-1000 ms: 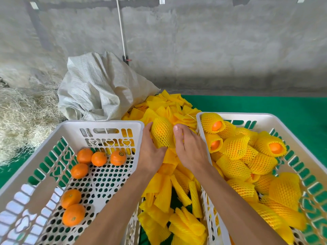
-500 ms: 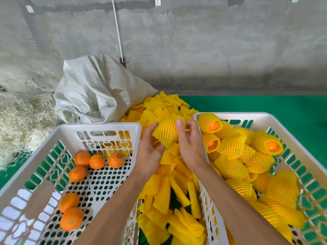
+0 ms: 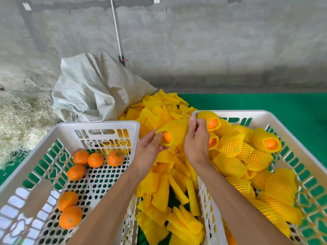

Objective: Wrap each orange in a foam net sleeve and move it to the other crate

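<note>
Fingers (image 3: 192,121) of the right hand (image 3: 195,144) curl narrowly round the far end of a yellow foam net sleeve (image 3: 174,129), at frame centre between the two crates. Left hand (image 3: 149,151) pinches the sleeve's near open end, where the orange (image 3: 167,136) shows. White left crate (image 3: 99,125) at lower left holds six bare oranges (image 3: 95,160); the right crate (image 3: 230,113) holds wrapped oranges (image 3: 230,145). Loose sleeves (image 3: 177,191) lie between them.

Both hands, left (image 3: 150,149) and right (image 3: 196,138), on a net-sleeved orange (image 3: 174,131) between two white crates (image 3: 99,125).
</note>
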